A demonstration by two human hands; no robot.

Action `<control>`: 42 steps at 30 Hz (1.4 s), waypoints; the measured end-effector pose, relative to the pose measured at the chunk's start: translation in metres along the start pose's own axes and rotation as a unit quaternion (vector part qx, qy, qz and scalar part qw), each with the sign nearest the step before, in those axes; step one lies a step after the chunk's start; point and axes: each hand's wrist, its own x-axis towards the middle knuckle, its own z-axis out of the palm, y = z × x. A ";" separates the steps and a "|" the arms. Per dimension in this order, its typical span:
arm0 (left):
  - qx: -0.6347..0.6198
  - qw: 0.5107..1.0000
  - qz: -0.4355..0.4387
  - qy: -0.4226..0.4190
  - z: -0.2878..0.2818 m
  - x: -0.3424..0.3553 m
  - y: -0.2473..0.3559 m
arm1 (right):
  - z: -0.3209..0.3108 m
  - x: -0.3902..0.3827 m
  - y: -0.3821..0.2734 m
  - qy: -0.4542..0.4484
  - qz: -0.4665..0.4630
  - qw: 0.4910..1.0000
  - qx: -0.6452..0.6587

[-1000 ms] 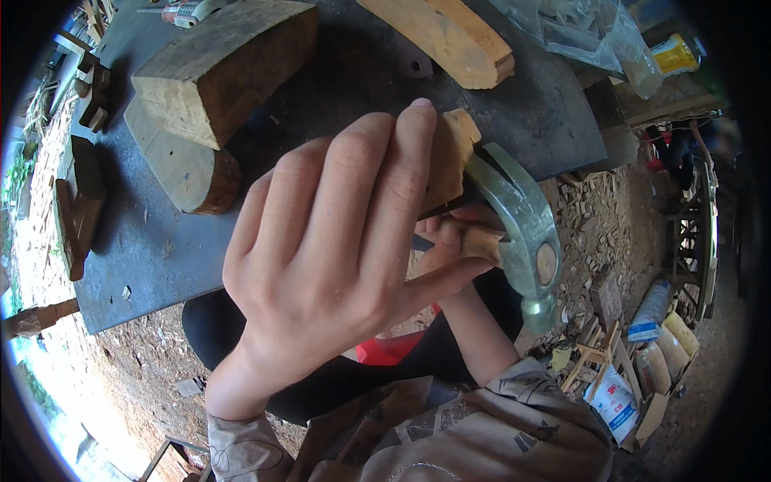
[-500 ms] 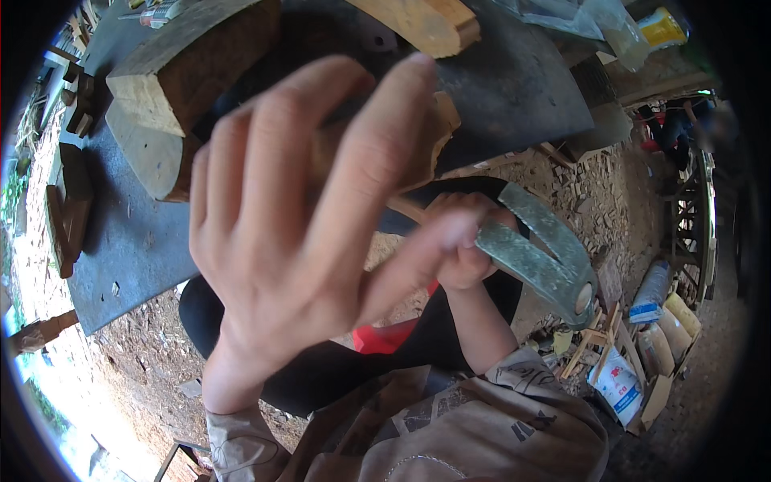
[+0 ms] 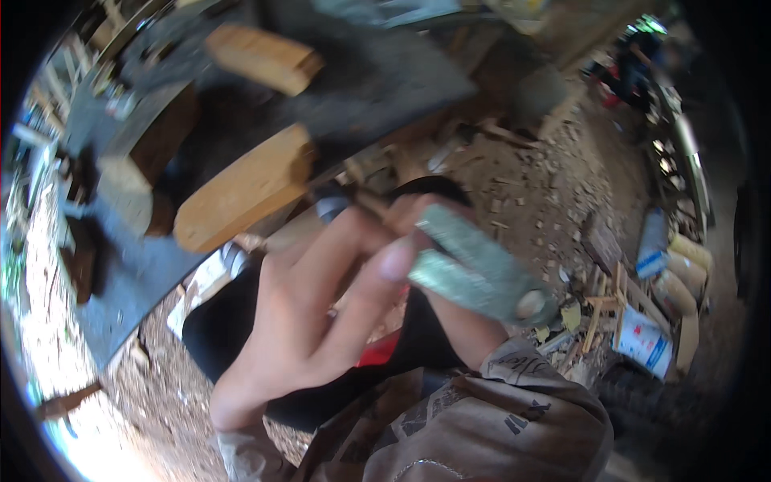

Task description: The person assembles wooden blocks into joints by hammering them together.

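My right hand [image 3: 408, 207], partly behind the green, scuffed hammer head [image 3: 482, 273], is closed on the hammer, whose claw points left and up. My left hand [image 3: 313, 309] has curled fingers and its thumb at the claw's tip; what it holds is hidden and blurred. A dark, rounded object [image 3: 331, 201] shows just beyond it. A light wooden block [image 3: 241, 185] lies along the bench's near edge. Behind are another light block [image 3: 261, 56] and darker wooden pieces [image 3: 144, 145].
The dark bench top [image 3: 385, 80] spans the upper left. Wood chips [image 3: 546, 185] litter the ground at right, with cardboard, a tube-like bag [image 3: 650, 241] and a white sack [image 3: 642, 341]. Another person [image 3: 630, 68] is in the distance, upper right. My lap and legs lie below my hands.
My left hand has come down off the bench's wood, its fingers curling near the hammer claw. The hammer has swung from upright toward lying slanted. The view has shifted, showing more bench and blurring.
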 end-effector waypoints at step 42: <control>-0.364 0.915 -0.148 -0.092 -0.016 -0.010 -0.014 | 0.011 -0.042 0.008 -0.040 0.208 0.977 -0.011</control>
